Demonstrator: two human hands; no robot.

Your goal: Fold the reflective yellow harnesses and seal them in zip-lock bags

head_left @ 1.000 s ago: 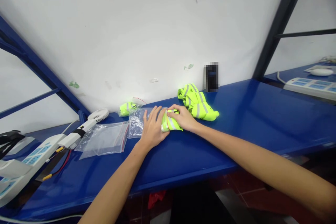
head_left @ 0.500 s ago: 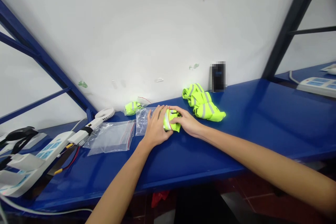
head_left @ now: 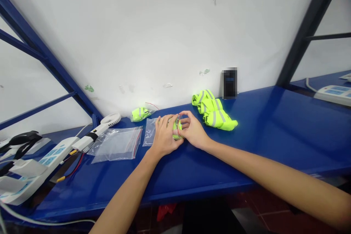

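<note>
Between my two hands is a folded yellow-green reflective bundle (head_left: 176, 130), partly inside a clear zip bag (head_left: 148, 132) with a red line at its mouth. My left hand (head_left: 166, 136) lies over the bag and bundle, fingers wrapped on it. My right hand (head_left: 194, 130) grips the bag's mouth at the bundle's right side, thumb below and fingers above. Behind my left hand is a bagged yellow-green bundle (head_left: 140, 113). Several rolled yellow-green bundles (head_left: 215, 111) lie behind my right hand.
Flat clear bags (head_left: 117, 144) lie on the blue table (head_left: 208, 186) at the left, next to a white handheld fan (head_left: 110, 119). Power strips (head_left: 52, 157) with cables stand at the left edge. A blurred dark object (head_left: 229, 83) leans on the wall.
My right hand has closed in on the bag's mouth, and less of the bundle shows between my hands. The bag's flat part has slid slightly right. The view has shifted slightly.
</note>
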